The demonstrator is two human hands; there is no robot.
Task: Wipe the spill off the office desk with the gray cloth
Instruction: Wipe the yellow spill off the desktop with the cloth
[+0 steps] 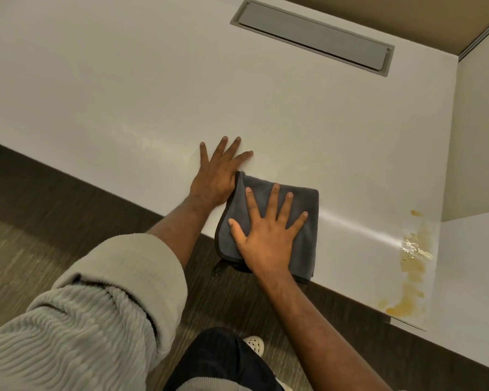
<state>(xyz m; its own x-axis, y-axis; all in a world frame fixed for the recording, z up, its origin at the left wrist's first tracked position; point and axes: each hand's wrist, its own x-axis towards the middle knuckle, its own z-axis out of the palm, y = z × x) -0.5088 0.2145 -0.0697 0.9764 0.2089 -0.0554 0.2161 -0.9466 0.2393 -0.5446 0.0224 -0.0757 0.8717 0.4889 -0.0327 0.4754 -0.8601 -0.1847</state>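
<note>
Fingers spread wide, the right hand (267, 235) lies palm down on the gray cloth (268, 221), pressing it flat against the white office desk (124, 80). The cloth is folded into a rough square and sits at the desk's near edge, its lower hem hanging just over that edge above the dark floor (40, 193). Touching the cloth's corner at about ten o'clock from it, the left hand (218, 172) rests flat on the bare desktop, fingers also splayed, gripping nothing; its forearm runs back to a rolled-up ribbed gray sleeve (102, 300). The spill (410, 275), a yellowish-brown splash with a pale crusty patch at its top, lies well apart from the cloth at roughly four o'clock from it, trailing down to the desk's front edge close to the side partition (477, 136). A faint shiny streak runs across the surface between cloth and spill. At twelve o'clock, far across the desk, a gray cable flap (314, 35) is set flush into the top. A white shoe (254, 344) shows at six o'clock.
</note>
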